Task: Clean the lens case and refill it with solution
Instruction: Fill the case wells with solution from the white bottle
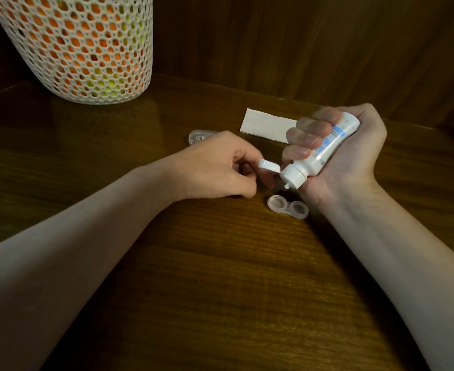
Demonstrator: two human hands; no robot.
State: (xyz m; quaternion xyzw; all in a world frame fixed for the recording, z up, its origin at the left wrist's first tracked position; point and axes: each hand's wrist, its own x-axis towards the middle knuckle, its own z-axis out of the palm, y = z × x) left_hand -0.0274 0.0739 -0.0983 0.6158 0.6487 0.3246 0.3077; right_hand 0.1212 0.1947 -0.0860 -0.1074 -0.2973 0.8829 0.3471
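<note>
Two bare forearms reach in from the near edge of the worktop (220, 290) and meet past its middle. Just under the hands sits the lens case (288, 206). It is see-through plastic with two round cups joined side by side. Its long way runs left to right, a bit slanted, with the right cup nearer the near edge. Both cups are open, with no lids on. I cannot tell if they are wet or dry.

The right hand (346, 156) is wrapped tight around the solution bottle (325, 148). The bottle is white with blue print. It is tipped down, and its tip (287, 186) points at the left cup, just above it and not touching. The left hand (220, 167) is curled, and its fingers hold the flip cap (268, 166) open, out of the way.

The right hand is nearer the case, almost touching the right cup with the wrist. I think the squeeze comes next, so the tip must stay over the cup.

Toward the back edge lie a white paper slip (266, 125) and a clear lid piece (201, 135). A white net basket (81, 49) stands in the back left corner.
</note>
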